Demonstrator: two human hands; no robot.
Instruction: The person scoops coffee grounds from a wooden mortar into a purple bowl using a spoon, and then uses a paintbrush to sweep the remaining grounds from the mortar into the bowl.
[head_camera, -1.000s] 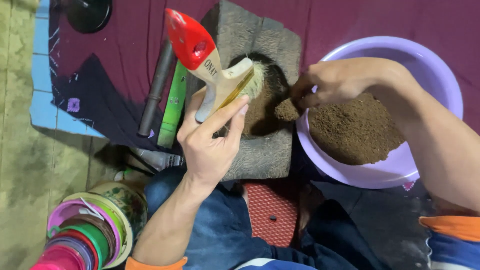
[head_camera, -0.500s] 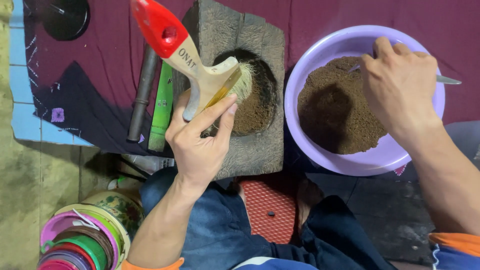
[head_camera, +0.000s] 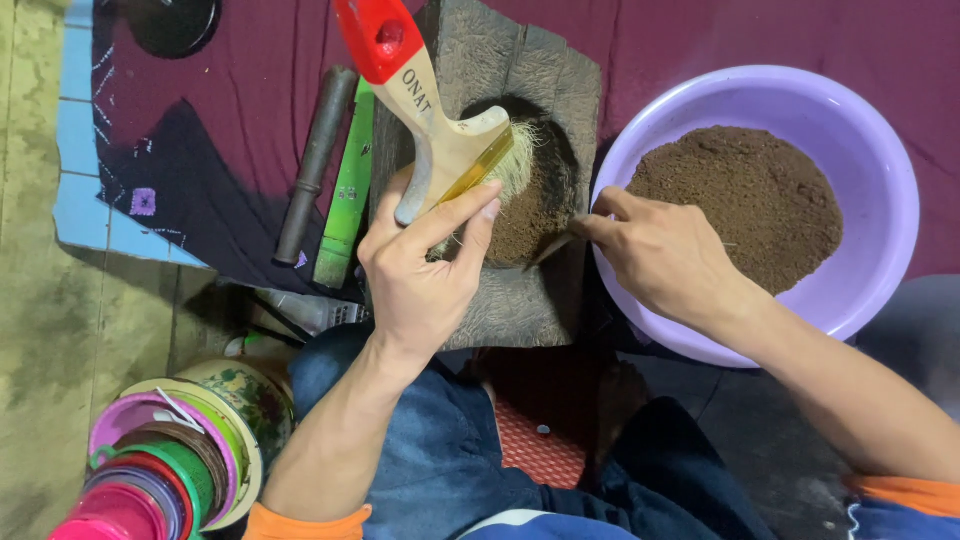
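Observation:
My left hand grips a paintbrush with a pale wooden handle and red end, its bristles down in the hollow of a grey stone block that holds brown powder. My right hand pinches a thin stick whose tip reaches into the same hollow from the right. A lilac plastic basin of brown powder sits to the right of the block, under my right wrist.
A dark metal rod and a green stick lie left of the block on maroon cloth. A stack of coloured round tins stands at the lower left. My knees in blue trousers fill the bottom middle.
My right hand has left the basin and come back left to the stone block with the thin stick. The left hand still holds the brush in the hollow.

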